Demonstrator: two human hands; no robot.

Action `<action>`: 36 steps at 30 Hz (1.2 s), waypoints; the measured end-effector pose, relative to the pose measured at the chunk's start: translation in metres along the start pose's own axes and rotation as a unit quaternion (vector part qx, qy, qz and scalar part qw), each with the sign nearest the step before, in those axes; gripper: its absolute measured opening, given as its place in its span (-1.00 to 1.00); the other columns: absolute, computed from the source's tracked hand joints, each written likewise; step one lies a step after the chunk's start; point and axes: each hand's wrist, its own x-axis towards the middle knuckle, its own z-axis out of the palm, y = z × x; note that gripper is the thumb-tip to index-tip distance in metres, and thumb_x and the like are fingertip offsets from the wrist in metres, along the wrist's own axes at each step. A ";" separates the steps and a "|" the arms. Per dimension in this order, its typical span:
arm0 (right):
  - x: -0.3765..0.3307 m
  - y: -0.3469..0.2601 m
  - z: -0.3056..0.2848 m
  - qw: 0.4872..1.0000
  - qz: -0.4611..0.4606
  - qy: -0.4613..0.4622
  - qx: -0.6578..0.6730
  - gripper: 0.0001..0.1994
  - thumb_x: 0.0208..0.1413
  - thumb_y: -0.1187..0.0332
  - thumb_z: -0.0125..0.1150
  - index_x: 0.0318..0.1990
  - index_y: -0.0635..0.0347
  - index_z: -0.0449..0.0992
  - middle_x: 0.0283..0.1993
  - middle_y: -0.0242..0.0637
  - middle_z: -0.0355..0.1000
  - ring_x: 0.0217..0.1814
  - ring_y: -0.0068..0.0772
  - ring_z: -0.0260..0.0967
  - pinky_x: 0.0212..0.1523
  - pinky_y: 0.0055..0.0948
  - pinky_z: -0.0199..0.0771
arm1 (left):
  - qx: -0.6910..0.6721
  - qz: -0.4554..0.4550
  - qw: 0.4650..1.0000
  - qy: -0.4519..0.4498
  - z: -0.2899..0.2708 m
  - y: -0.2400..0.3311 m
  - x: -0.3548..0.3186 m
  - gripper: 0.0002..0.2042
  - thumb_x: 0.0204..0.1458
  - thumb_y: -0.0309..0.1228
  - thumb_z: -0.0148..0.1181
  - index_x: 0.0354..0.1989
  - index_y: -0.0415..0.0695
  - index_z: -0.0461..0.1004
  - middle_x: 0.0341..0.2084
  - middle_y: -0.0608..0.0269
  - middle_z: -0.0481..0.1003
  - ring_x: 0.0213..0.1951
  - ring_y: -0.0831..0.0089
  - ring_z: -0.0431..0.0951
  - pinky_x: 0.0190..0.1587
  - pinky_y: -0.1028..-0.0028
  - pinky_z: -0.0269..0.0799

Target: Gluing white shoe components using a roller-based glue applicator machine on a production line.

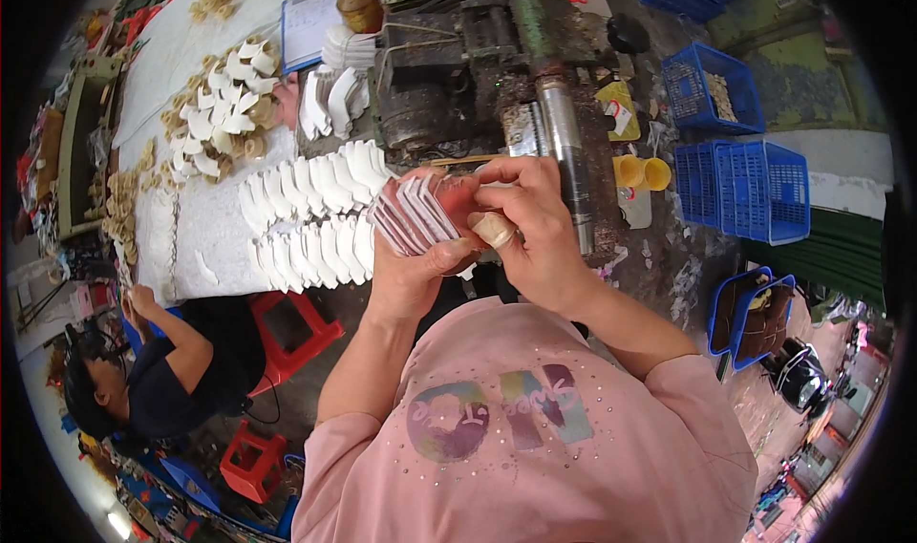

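Observation:
A stack of curved, V-shaped pieces [415, 220], reddish with white edges, lies in my left hand [417, 274]. The left thumb presses along its near side, and the other fingers go out of sight beneath. My right hand [537, 220] closes on the stack's right end, its fingers bent against the reddish face there. Beige tape [492, 230] wraps the right thumb. Just left of the stack, two rows of white curved pieces [310, 188] lie side by side on the white-covered table [205, 226].
A dark machine [420, 104] with a metal shaft [564, 151] stands just beyond my hands. Loose white pieces [224, 104] are heaped farther left. Blue crates [740, 191] and yellow cups [654, 173] are at right. A co-worker [181, 352] works at left near a red stool [296, 338].

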 end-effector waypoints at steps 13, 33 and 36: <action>0.010 0.021 -0.072 0.995 0.085 0.029 -0.046 -0.85 -0.09 0.54 0.07 -0.34 0.08 0.43 -0.38 -0.29 0.45 -0.26 -0.16 0.32 -0.05 -0.26 0.17 | 0.260 0.035 0.955 0.141 -0.009 -0.008 0.014 -0.59 -0.19 -0.57 0.25 -0.10 -0.22 0.33 -0.29 0.23 0.48 -0.33 0.51 0.53 -0.40 0.55 0.44; -0.006 0.082 -0.099 0.958 0.277 0.007 -0.078 -0.80 0.03 0.52 0.13 -0.15 0.28 0.47 -0.28 -0.26 0.46 -0.22 -0.47 0.39 -0.16 -0.50 0.35 | 0.533 0.068 0.843 -0.023 -0.042 0.008 0.005 -0.51 -0.37 -0.66 0.19 -0.10 -0.25 0.40 -0.03 0.09 0.36 0.02 0.11 0.40 0.10 0.32 0.29; -0.007 0.083 -0.098 0.964 0.247 -0.018 -0.100 -0.80 0.06 0.51 0.11 -0.14 0.28 0.46 -0.29 -0.29 0.44 -0.21 -0.51 0.36 -0.13 -0.52 0.33 | 0.631 0.089 0.767 0.078 -0.111 0.017 -0.016 -0.53 -0.35 -0.68 0.19 -0.10 -0.21 0.41 -0.01 0.14 0.36 -0.01 0.16 0.41 0.04 0.30 0.30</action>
